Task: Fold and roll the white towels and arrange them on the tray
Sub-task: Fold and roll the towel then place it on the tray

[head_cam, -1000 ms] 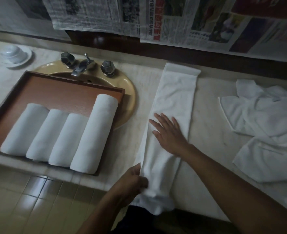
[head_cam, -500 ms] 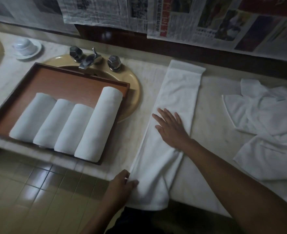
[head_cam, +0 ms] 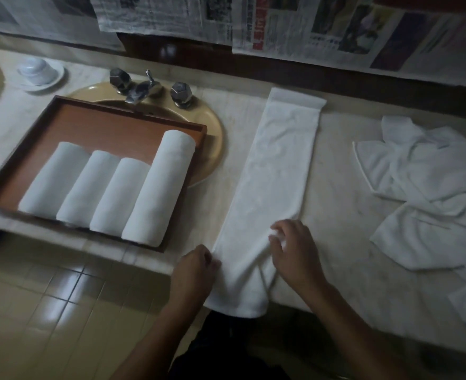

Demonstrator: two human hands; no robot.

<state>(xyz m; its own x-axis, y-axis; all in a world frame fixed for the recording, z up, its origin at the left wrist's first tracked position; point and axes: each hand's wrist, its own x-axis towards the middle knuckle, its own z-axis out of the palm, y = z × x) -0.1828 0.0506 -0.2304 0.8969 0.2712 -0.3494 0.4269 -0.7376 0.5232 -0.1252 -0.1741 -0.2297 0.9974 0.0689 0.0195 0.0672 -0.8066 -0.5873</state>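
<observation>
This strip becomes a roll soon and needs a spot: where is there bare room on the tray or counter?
Free: the far half of the tray, behind the three shorter rolled towels; the counter between the folded towel and the loose towels. Crowded: the tray's near side, lined with four rolls.

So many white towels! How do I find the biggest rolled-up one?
Look for the brown tray resting over the yellow sink on the left of the counter. Four rolled white towels lie side by side in it. Yours is the rightmost roll, closest to the long flat towel. It is clearly longer and thicker than the other three.
</observation>
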